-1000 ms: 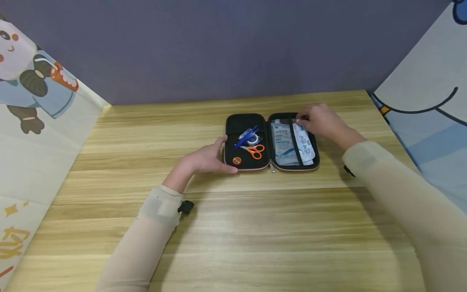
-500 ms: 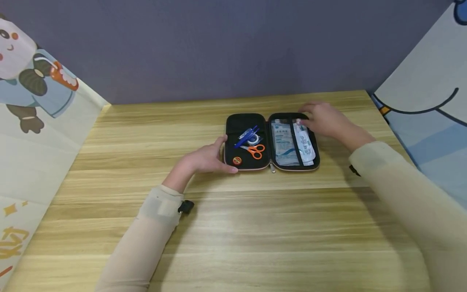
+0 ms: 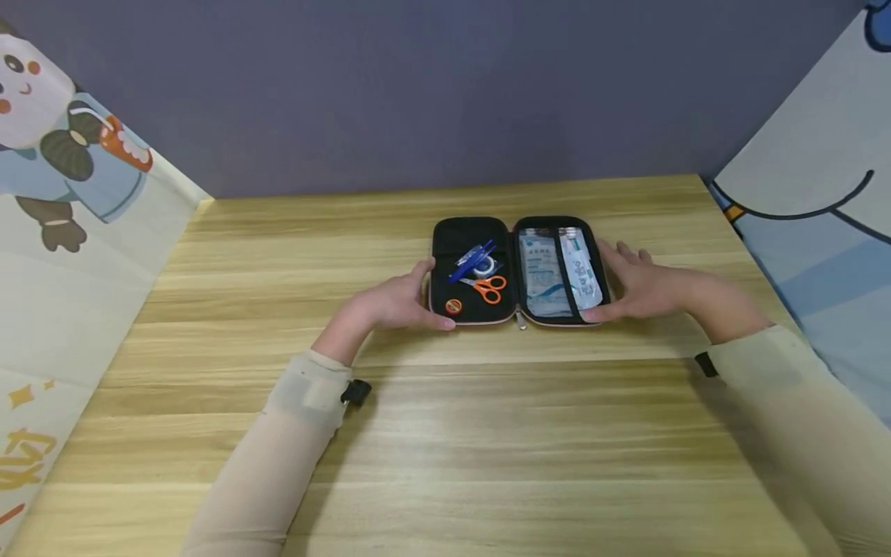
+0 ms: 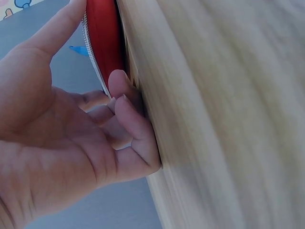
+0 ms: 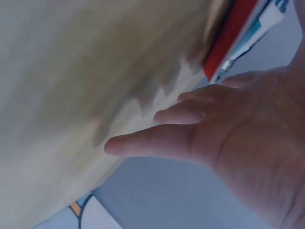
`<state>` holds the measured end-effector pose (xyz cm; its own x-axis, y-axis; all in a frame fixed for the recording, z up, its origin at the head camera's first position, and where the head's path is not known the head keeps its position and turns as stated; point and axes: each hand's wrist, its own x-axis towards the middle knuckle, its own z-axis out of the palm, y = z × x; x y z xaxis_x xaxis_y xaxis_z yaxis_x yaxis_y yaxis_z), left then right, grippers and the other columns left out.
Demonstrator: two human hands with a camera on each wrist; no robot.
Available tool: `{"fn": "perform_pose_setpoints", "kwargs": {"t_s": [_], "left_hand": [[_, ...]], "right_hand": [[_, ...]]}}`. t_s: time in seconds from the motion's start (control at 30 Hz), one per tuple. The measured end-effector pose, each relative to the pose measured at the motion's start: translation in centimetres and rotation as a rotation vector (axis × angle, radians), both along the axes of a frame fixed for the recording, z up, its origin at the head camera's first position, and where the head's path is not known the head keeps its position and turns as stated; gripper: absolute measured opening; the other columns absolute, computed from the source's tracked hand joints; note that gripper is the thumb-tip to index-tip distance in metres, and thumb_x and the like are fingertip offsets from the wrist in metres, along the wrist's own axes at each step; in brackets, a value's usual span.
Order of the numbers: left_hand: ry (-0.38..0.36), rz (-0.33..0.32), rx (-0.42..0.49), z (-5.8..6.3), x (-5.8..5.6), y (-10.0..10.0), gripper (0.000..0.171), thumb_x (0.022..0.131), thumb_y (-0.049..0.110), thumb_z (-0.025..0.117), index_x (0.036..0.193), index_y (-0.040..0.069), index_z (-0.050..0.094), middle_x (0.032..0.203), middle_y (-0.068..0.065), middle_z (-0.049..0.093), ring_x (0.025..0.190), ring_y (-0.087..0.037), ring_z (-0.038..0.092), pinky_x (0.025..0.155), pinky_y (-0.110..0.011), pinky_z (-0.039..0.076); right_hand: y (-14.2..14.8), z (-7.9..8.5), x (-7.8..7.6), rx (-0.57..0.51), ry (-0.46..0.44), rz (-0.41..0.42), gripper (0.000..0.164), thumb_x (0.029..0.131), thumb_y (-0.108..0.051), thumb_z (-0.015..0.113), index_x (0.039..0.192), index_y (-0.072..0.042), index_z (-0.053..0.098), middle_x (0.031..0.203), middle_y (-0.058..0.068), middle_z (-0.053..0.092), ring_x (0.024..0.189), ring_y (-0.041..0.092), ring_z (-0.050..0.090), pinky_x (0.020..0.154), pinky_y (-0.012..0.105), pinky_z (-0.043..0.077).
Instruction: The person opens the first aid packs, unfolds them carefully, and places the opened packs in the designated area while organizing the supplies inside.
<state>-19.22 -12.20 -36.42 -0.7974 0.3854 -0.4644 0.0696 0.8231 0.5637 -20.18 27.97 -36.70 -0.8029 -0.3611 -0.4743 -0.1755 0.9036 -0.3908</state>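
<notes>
Moved since the earlier frame: only the right hand, from the far right corner of the open case to its right edge, nearer now. Unchanged in place: the left hand, grasping the near left corner of the case, with thumb along the near edge and other fingers curled against the left side. With right fingers released, extended and a little apart, and right thumb touching the near right corner; cannot tell if the other right fingers touch the case. Lies on the far part of the wooden table, with black lining up. Contains in the left half a blue tool, a white roll, orange-handled scissors and a small orange disc. Contains in the right half a pale packet and, right of it, a narrow white packet.
</notes>
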Motion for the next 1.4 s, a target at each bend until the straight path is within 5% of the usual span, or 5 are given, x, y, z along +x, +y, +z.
{"fn": "perform_pose_setpoints", "kwargs": {"t_s": [0.57, 0.73, 1.0, 1.23, 1.4], "left_hand": [[-0.036, -0.029, 0.035, 0.0, -0.5, -0.5, 0.127, 0.086, 0.053, 0.086, 0.172, 0.019, -0.001, 0.156, -0.024, 0.053, 0.146, -0.035, 0.051, 0.127, -0.053, 0.036], [-0.011, -0.071, -0.068, 0.8, -1.1, -0.2, 0.115, 0.093, 0.055, 0.078, 0.172, 0.014, 0.005, 0.153, -0.024, 0.056, 0.143, -0.036, 0.054, 0.124, -0.053, 0.04], [0.309, -0.218, -0.129, 3.4, -4.3, 2.8, 0.067, 0.102, 0.043, 0.071, 0.154, 0.006, 0.05, 0.128, -0.018, 0.064, 0.121, -0.031, 0.061, 0.113, -0.048, 0.048], [0.264, -0.387, -0.148, 2.7, -7.0, 5.3, 0.062, 0.106, 0.034, 0.066, 0.161, 0.014, 0.046, 0.16, -0.01, 0.05, 0.143, -0.027, 0.053, 0.123, -0.045, 0.042], [0.221, -0.469, -0.142, 2.0, -7.7, 6.1, 0.057, 0.108, 0.022, 0.062, 0.161, 0.012, 0.045, 0.16, -0.009, 0.052, 0.146, -0.025, 0.052, 0.121, -0.043, 0.044]], "right_hand": [[0.5, -0.8, 0.9, 0.017, -0.019, -0.043, 0.139, 0.085, -0.071, 0.077, 0.169, -0.016, -0.018, 0.171, 0.039, -0.013, 0.15, 0.074, -0.009, 0.113, 0.089, 0.009], [0.5, -0.8, 0.8, 0.015, -0.02, -0.036, 0.14, 0.084, -0.07, 0.078, 0.17, -0.018, -0.019, 0.171, 0.039, -0.012, 0.15, 0.074, -0.007, 0.114, 0.088, 0.01], [0.2, -0.5, 0.6, 0.027, -0.022, -0.034, 0.14, 0.083, -0.072, 0.079, 0.17, -0.02, -0.018, 0.17, 0.039, -0.012, 0.149, 0.075, -0.007, 0.114, 0.088, 0.011], [0.2, -0.7, 0.5, 0.024, -0.03, -0.032, 0.139, 0.084, -0.072, 0.078, 0.17, -0.019, -0.017, 0.171, 0.039, -0.012, 0.149, 0.074, -0.007, 0.114, 0.089, 0.011], [0.4, -0.8, 0.5, 0.025, -0.024, -0.027, 0.139, 0.084, -0.071, 0.078, 0.17, -0.018, -0.017, 0.17, 0.04, -0.011, 0.149, 0.075, -0.007, 0.113, 0.089, 0.011]]}}
